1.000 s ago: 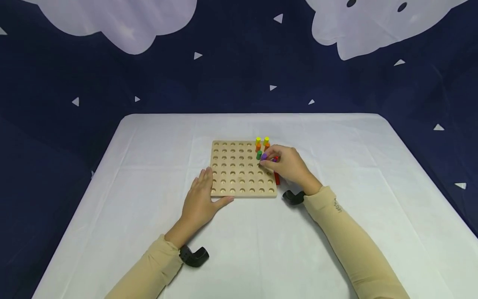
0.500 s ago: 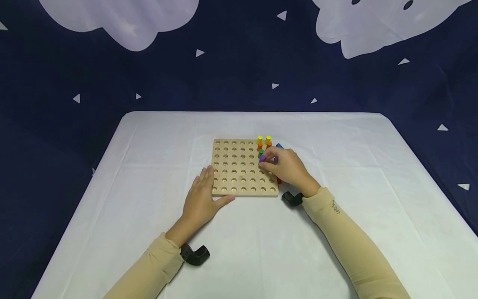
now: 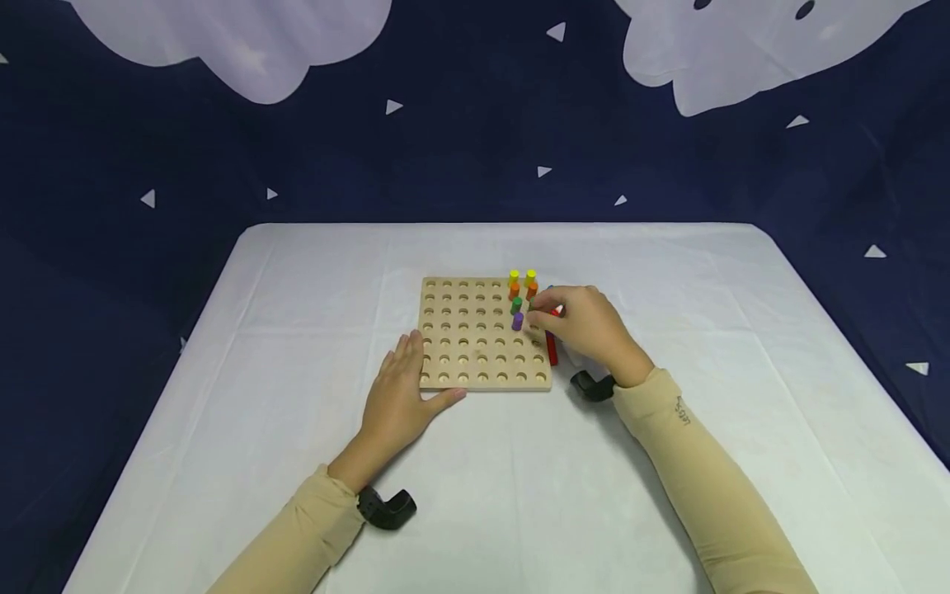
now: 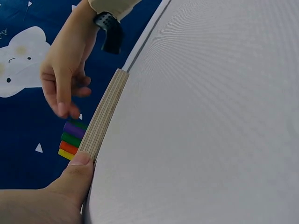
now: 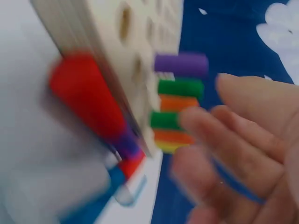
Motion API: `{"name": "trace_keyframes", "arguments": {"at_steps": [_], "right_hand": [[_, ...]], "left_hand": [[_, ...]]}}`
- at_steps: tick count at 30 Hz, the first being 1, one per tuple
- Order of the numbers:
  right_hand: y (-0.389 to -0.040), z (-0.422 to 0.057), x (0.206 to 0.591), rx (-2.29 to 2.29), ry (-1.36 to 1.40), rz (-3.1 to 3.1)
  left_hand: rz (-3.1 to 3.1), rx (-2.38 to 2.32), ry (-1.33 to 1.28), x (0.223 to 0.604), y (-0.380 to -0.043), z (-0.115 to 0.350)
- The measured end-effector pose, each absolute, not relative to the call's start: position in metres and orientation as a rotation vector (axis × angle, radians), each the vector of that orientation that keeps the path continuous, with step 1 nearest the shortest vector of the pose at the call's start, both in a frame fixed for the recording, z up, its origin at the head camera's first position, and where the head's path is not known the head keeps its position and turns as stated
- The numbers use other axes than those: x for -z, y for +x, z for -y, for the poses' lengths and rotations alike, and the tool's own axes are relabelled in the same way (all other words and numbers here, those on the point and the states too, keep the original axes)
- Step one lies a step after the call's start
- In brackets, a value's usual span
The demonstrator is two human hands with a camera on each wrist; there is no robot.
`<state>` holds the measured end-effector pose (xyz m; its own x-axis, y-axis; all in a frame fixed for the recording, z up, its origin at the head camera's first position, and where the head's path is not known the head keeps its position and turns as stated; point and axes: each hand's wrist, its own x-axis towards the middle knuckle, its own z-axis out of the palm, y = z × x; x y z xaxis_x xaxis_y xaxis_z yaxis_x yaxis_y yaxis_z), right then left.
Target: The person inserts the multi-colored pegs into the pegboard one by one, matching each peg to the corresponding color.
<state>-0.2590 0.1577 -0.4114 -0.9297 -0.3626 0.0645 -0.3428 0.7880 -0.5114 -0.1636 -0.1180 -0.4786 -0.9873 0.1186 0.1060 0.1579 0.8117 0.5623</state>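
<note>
A wooden pegboard with rows of round holes lies on the white table. My left hand rests against its left edge with straight fingers, the thumb along the front edge. A purple peg stands upright in a hole, in line with a green peg, an orange peg and a yellow peg. Just right of the purple peg, my right hand hovers above the board's right side. In the right wrist view its fingers are parted and hold nothing; they partly hide the second column of pegs.
Loose pegs lie along the board's right side, among them a red peg, a blue peg and a blurred white peg. Behind the table hangs a dark blue cloth with clouds and triangles.
The purple peg, earlier pinched by my right hand, now stands in the board, let go. My right hand has shifted slightly right. The left hand keeps its place.
</note>
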Motion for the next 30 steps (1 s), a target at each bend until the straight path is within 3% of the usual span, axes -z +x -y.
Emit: {"name": "trace_keyframes", "arguments": {"at_steps": [7,30], "right_hand": [[-0.262,-0.173,0.404,0.563,-0.451,-2.894],[-0.268,-0.177,0.41,0.405,-0.375,-2.868]], "left_hand": [[2.932,0.919,-0.225,0.48,-0.165,0.117],[2.931,0.937,-0.222,0.478,-0.164,0.118]]}}
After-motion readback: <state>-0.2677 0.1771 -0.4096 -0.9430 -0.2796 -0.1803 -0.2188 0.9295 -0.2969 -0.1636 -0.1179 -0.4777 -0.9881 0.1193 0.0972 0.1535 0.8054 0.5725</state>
